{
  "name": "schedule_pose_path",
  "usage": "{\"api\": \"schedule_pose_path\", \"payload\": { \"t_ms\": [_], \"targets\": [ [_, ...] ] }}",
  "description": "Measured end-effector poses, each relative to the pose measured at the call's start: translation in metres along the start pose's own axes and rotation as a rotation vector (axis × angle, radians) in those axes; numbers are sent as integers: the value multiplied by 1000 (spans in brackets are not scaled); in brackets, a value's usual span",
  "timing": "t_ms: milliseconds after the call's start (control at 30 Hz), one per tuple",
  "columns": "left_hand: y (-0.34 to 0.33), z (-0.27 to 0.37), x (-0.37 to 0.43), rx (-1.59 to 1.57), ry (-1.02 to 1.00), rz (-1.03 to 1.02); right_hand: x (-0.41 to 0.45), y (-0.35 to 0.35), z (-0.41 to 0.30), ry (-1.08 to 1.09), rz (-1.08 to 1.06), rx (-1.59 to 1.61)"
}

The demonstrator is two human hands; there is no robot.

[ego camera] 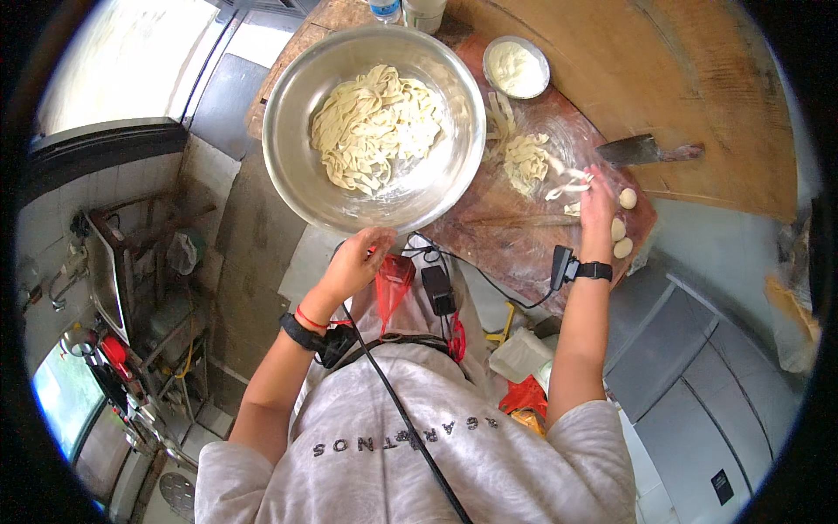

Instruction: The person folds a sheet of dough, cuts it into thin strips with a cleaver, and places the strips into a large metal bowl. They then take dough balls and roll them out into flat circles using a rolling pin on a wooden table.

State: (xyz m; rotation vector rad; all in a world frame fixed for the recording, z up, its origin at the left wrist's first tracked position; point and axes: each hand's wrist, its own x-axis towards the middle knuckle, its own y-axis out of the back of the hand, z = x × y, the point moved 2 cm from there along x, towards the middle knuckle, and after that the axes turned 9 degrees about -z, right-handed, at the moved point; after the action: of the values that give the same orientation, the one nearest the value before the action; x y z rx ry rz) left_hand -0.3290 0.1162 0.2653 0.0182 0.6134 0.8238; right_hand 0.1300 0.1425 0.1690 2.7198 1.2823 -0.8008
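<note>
My left hand [364,257] is just below the near rim of a large metal basin [275,164], fingers bent, partly hidden; whether it touches the rim is unclear. Flat dough noodles [373,131] lie piled in the basin. Over the red-brown board [524,252], my right hand [597,200] is at a few loose noodle strips [568,185]; its fingers are blurred, and some strips meet the fingertips. To its left lies a small floury heap of noodles [526,164], with more strips beside the basin. Several pale dough balls [622,247] lie right of my right wrist.
A bowl of white flour [516,67] stands at the board's far side. A cleaver [635,150] with a worn handle lies at the right. Bottle-like containers [424,14] stand beyond the basin. A black cable [484,278] runs from my right wrist along the board's near edge.
</note>
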Motion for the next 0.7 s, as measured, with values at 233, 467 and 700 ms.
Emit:
{"api": "schedule_pose_path", "payload": {
  "t_ms": [233, 467, 700],
  "targets": [
    [-28, 15, 16, -93, 8, 28, 78, 26, 75, -88, -27, -841],
    [-43, 6, 12, -87, 97, 107, 124, 20, 92, -207, 49, -1202],
    [-54, 5, 19, -80, 106, 127, 128, -26, 86, -166, 72, -1136]
  ]
}}
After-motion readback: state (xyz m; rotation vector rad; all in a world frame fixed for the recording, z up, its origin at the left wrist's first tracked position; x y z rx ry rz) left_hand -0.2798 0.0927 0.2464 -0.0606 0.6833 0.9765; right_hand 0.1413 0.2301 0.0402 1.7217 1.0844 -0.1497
